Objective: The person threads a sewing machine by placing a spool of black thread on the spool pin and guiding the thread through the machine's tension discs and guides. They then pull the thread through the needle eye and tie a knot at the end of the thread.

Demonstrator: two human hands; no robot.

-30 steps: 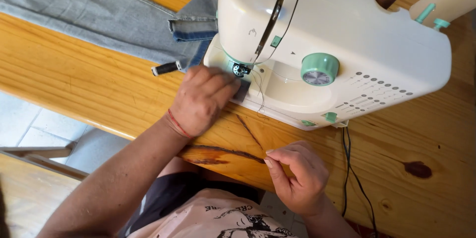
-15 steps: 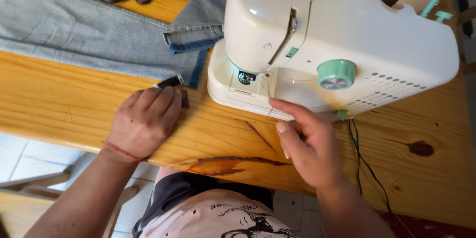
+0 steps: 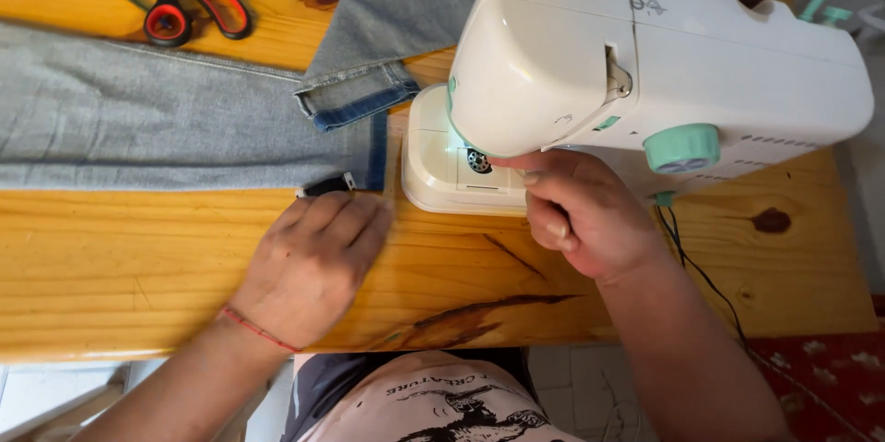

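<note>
**A:** What lies on the varnished pine surface [image 3: 138,258], from the left?

**B:** At the far left top, red-and-black-handled scissors [image 3: 189,11]. Below them, pale grey-blue denim cloth [image 3: 138,124] lies flat, its cuff folded to show a darker blue hem. At the cloth's lower right edge sits a small black spool-like object with a white end [image 3: 327,186].

**A:** And the hands?

**B:** The left hand [image 3: 309,262] rests palm down on the wood, fingers loosely curled and holding nothing, fingertips just beside the small black object. The right hand [image 3: 581,212] is half clenched at the needle area of a cream plastic sewing machine with mint-green dials [image 3: 664,64]. Its fingertips pinch near the lit needle plate; whether they grip thread, I cannot tell.

**A:** What could go wrong?

**B:** As I judge it, the fingers sit very close to the needle, so an accidental start could prick them. The black power cord [image 3: 701,276] hangs off the edge near the right arm and might snag.
</note>
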